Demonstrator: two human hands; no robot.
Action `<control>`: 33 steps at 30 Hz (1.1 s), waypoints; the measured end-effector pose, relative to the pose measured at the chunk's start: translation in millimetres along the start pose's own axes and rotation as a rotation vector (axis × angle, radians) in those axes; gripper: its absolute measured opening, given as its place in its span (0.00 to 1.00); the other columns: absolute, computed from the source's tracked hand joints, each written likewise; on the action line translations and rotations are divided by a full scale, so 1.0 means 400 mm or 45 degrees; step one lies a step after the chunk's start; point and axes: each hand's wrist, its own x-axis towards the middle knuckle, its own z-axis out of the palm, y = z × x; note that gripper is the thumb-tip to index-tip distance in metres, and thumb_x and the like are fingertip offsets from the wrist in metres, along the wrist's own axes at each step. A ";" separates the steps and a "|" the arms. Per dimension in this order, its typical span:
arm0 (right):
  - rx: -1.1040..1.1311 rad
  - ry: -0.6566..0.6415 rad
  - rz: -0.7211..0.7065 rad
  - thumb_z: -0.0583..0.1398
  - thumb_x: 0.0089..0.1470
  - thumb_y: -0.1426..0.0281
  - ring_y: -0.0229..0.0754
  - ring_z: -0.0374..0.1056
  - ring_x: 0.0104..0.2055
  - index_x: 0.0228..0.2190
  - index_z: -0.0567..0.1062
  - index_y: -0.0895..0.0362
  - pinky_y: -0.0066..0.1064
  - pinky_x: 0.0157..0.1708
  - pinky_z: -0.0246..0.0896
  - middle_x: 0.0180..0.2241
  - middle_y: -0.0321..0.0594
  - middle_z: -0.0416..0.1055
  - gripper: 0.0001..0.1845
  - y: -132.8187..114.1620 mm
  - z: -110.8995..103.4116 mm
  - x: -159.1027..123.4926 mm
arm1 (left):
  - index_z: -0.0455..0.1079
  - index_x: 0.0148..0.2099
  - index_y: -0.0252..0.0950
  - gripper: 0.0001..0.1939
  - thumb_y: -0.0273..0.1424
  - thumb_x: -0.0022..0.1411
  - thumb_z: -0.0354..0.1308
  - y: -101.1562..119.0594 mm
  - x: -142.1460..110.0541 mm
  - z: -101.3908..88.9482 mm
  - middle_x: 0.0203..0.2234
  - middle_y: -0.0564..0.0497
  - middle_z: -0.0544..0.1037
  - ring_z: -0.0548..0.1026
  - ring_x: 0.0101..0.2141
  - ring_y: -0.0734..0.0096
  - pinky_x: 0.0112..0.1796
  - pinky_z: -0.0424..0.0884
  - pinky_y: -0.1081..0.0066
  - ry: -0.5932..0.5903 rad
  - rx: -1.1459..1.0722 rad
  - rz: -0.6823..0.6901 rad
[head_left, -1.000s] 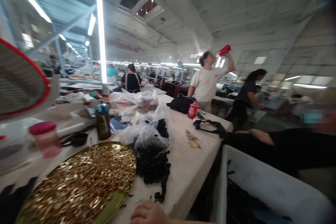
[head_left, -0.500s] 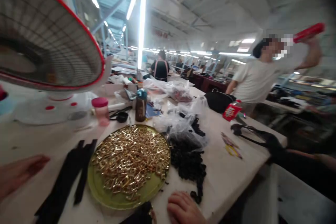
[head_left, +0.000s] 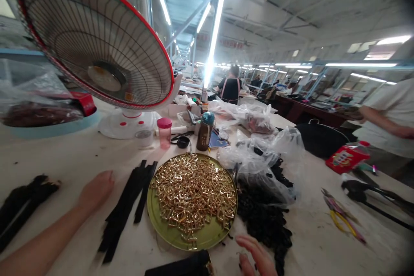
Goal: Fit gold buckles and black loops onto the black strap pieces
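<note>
A round gold-green tray (head_left: 207,236) full of several small brass buckles (head_left: 194,192) lies on the white table in front of me. My left hand (head_left: 95,189) rests on the table left of it, fingers curled loosely, holding nothing, beside a row of black straps (head_left: 129,207). My right hand (head_left: 255,258) hovers at the near edge, fingers stretched and apart, empty, next to a heap of black pieces (head_left: 265,220) spilling from a clear plastic bag (head_left: 258,159). A black item (head_left: 184,265) lies just in front of the tray.
A red-rimmed fan (head_left: 97,39) stands at the back left. A pink-lidded cup (head_left: 164,133) and a brown bottle (head_left: 205,131) stand behind the tray. More black straps (head_left: 22,200) lie far left. A red carton (head_left: 346,157) and yellow snips (head_left: 343,215) lie right. A person in white (head_left: 388,116) stands at right.
The view has swung left and down. My left hand has come forward onto the table beside the black straps. My right hand has opened its fingers near the black heap.
</note>
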 end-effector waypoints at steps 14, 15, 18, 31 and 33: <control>-0.622 -0.319 -0.098 0.49 0.55 0.72 0.42 0.58 0.52 0.47 0.67 0.58 0.31 0.52 0.50 0.49 0.43 0.64 0.17 0.063 0.121 0.757 | 0.62 0.52 0.30 0.22 0.33 0.61 0.39 -0.015 0.005 0.043 0.51 0.42 0.67 0.67 0.48 0.60 0.49 0.59 0.62 0.156 0.333 -0.064; -0.676 -0.356 -0.068 0.51 0.54 0.72 0.44 0.58 0.51 0.45 0.68 0.59 0.33 0.52 0.49 0.49 0.45 0.65 0.17 0.101 0.124 0.778 | 0.63 0.52 0.30 0.22 0.34 0.61 0.39 -0.019 0.010 0.048 0.51 0.42 0.67 0.67 0.48 0.60 0.49 0.60 0.62 0.160 0.335 -0.063; -0.820 -0.407 0.080 0.52 0.54 0.70 0.49 0.61 0.49 0.42 0.70 0.63 0.38 0.50 0.50 0.45 0.53 0.66 0.16 0.216 0.110 0.802 | 0.62 0.52 0.30 0.21 0.34 0.61 0.39 -0.029 0.024 0.065 0.51 0.42 0.67 0.67 0.48 0.60 0.49 0.60 0.61 0.148 0.329 -0.062; -0.888 -0.380 0.108 0.48 0.58 0.65 0.45 0.58 0.53 0.51 0.63 0.60 0.33 0.52 0.49 0.52 0.47 0.61 0.21 0.296 0.059 0.758 | 0.61 0.52 0.31 0.22 0.34 0.60 0.39 -0.016 0.043 0.078 0.51 0.43 0.66 0.66 0.48 0.61 0.51 0.58 0.62 0.137 0.406 -0.051; -0.813 -0.430 -0.004 0.47 0.58 0.65 0.42 0.56 0.53 0.48 0.65 0.57 0.30 0.54 0.45 0.51 0.43 0.62 0.18 0.268 0.035 0.721 | 0.61 0.52 0.31 0.22 0.35 0.61 0.39 -0.013 0.045 0.083 0.51 0.43 0.67 0.66 0.48 0.61 0.50 0.59 0.63 0.137 0.414 -0.041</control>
